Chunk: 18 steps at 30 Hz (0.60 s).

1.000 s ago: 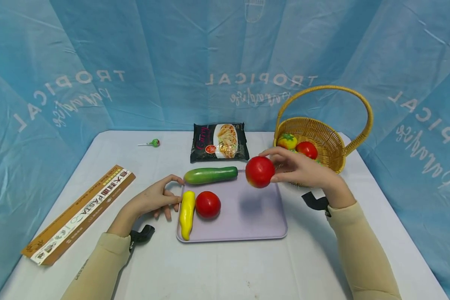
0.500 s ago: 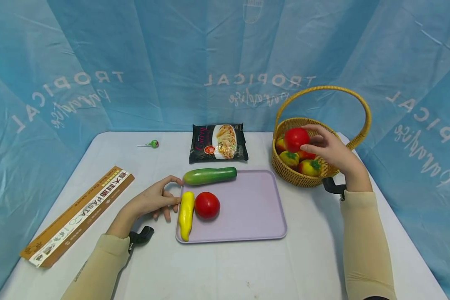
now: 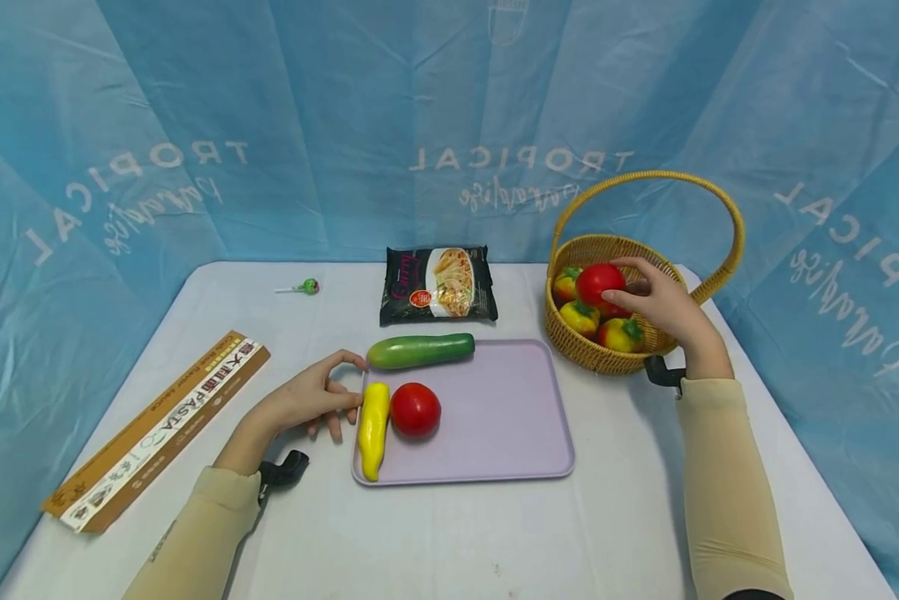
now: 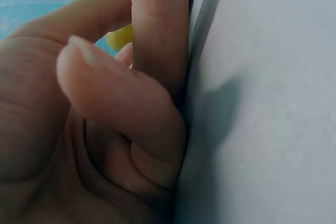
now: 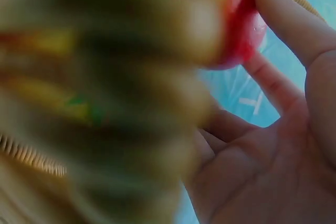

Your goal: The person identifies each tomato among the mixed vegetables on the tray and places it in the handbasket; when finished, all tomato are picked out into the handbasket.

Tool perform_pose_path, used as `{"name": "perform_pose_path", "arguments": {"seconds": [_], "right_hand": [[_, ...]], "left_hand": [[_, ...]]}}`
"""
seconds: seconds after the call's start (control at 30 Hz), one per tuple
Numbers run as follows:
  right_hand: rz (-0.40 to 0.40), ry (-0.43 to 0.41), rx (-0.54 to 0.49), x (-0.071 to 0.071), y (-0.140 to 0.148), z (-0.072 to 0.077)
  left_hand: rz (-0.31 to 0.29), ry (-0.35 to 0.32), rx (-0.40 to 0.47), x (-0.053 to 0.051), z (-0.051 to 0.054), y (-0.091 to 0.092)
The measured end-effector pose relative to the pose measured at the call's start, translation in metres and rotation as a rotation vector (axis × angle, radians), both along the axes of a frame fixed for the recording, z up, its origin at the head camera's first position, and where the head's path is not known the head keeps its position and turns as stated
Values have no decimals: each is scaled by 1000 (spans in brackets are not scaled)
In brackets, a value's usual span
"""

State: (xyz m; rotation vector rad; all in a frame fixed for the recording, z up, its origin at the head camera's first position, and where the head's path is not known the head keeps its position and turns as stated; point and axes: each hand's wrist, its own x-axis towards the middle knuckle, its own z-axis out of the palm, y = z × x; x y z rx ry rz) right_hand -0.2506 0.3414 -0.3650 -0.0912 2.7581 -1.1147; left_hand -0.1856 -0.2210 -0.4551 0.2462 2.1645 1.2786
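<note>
My right hand [image 3: 662,304] pinches a red apple [image 3: 597,284] between thumb and fingers, just inside the wicker basket [image 3: 602,357]. Several yellow-and-red fruits [image 3: 620,335] with green tops lie around and below it; another red one is mostly hidden under the apple. In the right wrist view the basket's blurred weave covers much of the fruit. My left hand [image 3: 302,398] rests at the left edge of the lilac tray [image 3: 505,425], fingers loosely bent, holding nothing. Beside its fingertips lie a yellow chili pepper [image 3: 374,429] and a green cucumber [image 3: 421,351]; a round red fruit [image 3: 415,410] sits against the pepper.
The basket's tall handle [image 3: 662,174] arches over its opening. Behind the tray lies a black noodle packet [image 3: 438,285]. A lollipop [image 3: 309,286] is at the back left, and a long pasta box [image 3: 160,429] lies slanted along the left. Blue cloth hangs around the table.
My right hand has carried the red apple from above the tray's right side, rightward and back into the basket, lowering it slightly most recently. The left hand has stayed where it was.
</note>
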Motion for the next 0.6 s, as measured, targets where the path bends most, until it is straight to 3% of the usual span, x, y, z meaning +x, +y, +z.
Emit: {"name": "perform_pose_path", "arguments": {"seconds": [0.27,0.6], "right_hand": [[-19,38,65,-3,-3,-1],[-32,-7,29,2,3,1]], "left_hand": [[-1,-3,-3,-2,1,0],[-6,5,-5,-1,-1,0]]}}
